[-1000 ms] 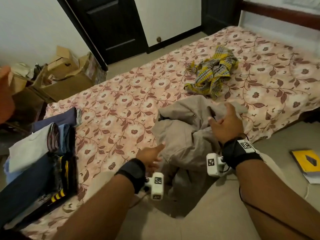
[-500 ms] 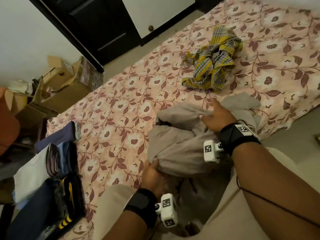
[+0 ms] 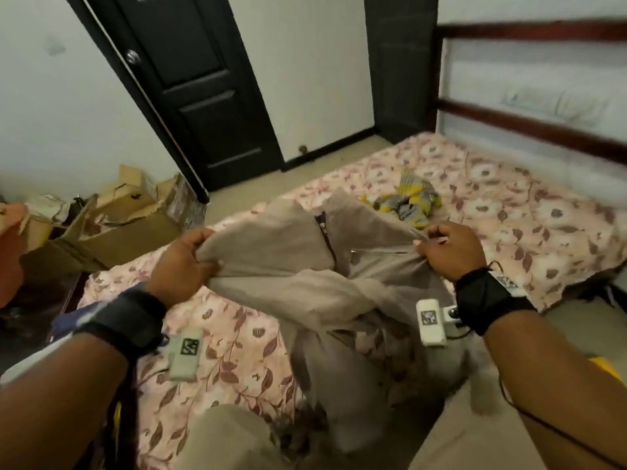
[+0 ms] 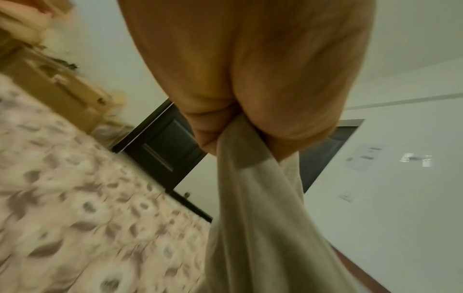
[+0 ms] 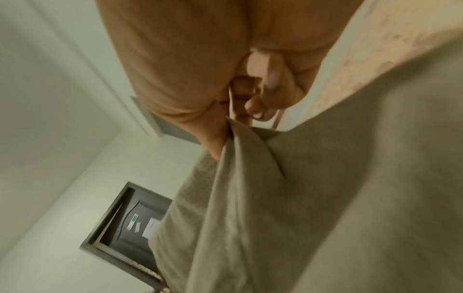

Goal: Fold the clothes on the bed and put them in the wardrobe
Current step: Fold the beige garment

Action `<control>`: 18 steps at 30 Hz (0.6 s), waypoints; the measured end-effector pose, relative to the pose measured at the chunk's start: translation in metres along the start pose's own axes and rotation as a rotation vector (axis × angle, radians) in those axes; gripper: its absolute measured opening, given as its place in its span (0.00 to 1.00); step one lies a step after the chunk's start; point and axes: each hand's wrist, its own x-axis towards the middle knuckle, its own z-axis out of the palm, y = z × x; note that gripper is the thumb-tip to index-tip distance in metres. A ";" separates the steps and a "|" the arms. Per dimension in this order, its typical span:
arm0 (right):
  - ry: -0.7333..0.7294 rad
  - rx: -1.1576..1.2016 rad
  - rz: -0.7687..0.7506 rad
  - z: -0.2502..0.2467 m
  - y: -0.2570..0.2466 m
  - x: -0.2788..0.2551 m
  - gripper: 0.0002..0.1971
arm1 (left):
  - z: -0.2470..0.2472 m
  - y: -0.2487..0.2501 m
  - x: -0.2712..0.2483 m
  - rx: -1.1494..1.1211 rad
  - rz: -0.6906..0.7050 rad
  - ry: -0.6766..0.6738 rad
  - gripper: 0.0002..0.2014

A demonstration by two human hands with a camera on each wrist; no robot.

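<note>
Left hand fingers curled tight, gripping one bunched edge of the beige zip jacket; right hand fingers curled, pinching the opposite edge. Jacket stretched between both fists, lifted, lower part drooping below the fingers toward the floral bed. Beyond the right fingers, a crumpled yellow plaid garment lies on the bed. Past the left fingers, cardboard boxes on the floor.

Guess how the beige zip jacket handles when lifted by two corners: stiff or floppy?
Likely floppy: the beige jacket sags between the left hand and right hand, its lower part hanging in loose folds. Probably light for its size, since pinched bunches of cloth hold it up. The zipper may stiffen the front a little.
</note>
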 end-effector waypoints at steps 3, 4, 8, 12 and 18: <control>0.033 -0.107 -0.090 -0.061 -0.076 0.016 0.15 | -0.065 0.039 0.012 0.075 0.214 0.254 0.13; 0.045 -0.142 -0.123 -0.084 -0.104 0.022 0.16 | -0.086 0.053 0.012 0.068 0.258 0.339 0.12; 0.104 -0.301 -0.252 -0.169 -0.220 0.024 0.21 | -0.169 0.101 0.007 0.111 0.464 0.589 0.08; 0.143 -0.358 -0.423 -0.221 -0.308 0.008 0.09 | -0.231 0.126 0.009 0.114 0.469 0.672 0.12; 0.012 -0.235 -0.510 -0.232 -0.357 -0.005 0.05 | -0.265 0.163 -0.002 -0.477 0.083 0.422 0.25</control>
